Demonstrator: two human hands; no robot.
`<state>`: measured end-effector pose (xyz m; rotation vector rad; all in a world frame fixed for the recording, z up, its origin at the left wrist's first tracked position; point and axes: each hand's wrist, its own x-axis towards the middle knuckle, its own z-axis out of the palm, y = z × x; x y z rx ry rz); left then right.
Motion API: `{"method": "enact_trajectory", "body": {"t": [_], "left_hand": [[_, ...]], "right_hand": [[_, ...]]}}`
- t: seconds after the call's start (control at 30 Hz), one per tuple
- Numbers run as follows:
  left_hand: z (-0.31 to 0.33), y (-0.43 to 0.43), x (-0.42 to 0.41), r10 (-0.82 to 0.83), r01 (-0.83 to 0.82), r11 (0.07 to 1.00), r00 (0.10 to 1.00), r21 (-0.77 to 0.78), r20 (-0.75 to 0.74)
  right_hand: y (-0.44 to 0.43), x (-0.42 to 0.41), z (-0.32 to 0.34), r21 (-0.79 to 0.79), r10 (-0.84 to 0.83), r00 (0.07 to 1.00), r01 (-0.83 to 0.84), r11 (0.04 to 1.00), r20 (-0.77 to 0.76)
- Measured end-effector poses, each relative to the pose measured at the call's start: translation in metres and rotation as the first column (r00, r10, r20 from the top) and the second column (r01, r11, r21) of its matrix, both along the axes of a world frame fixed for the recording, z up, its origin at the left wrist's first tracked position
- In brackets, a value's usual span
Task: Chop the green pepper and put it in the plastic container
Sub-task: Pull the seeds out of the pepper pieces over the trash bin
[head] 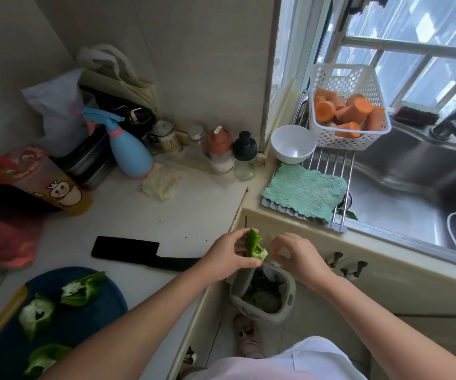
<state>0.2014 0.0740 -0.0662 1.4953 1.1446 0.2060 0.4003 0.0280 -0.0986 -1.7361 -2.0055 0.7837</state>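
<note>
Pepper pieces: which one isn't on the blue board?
The pepper piece in the left hand, held over the bin. The other three pieces lie on the blue board.

Pepper pieces (77,290) lie on the board (106,297), knife (139,253) behind, bin (262,294) right.

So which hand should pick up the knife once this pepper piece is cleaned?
Probably the right hand: it holds nothing firmly, only pinching at the pepper piece over the bin. The left hand grips that piece, though it is nearer the knife on the counter.
</note>
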Motion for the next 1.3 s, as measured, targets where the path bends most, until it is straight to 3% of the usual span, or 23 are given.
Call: {"method": "enact_trajectory", "body": {"t": [0.3, 0.47, 0.8, 0.97, 1.17, 1.3], "left_hand": [[0.012, 0.000, 0.004, -0.050, 0.051, 0.998, 0.998, -0.040, 0.023], [0.018, -0.001, 0.000, -0.071, 0.075, 0.995, 0.996, -0.063, 0.050], [0.032, -0.002, 0.008, -0.096, 0.104, 0.994, 0.979, -0.034, 0.178], [0.031, 0.002, 0.010, -0.132, 0.131, 0.991, 0.982, 0.018, 0.133], [0.021, 0.005, 0.007, 0.021, -0.022, 1.000, 0.996, 0.014, 0.089], [0.018, 0.008, -0.003, 0.214, -0.177, 0.959, 0.965, -0.219, 0.155]], "right_hand": [[0.001, -0.002, 0.023, 0.068, 0.227, 0.966, -0.236, 0.969, 0.124], [0.001, -0.006, 0.032, 0.077, 0.293, 0.950, -0.302, 0.950, 0.108], [0.002, -0.007, 0.049, 0.010, 0.216, 0.976, -0.216, 0.976, -0.031], [-0.001, -0.008, 0.055, 0.016, 0.203, 0.977, -0.203, 0.979, -0.061], [-0.001, 0.005, 0.045, -0.045, 0.178, 0.982, -0.175, 0.983, 0.057], [-0.006, 0.011, 0.014, -0.143, 0.097, 0.987, -0.079, 0.987, 0.125]]}}
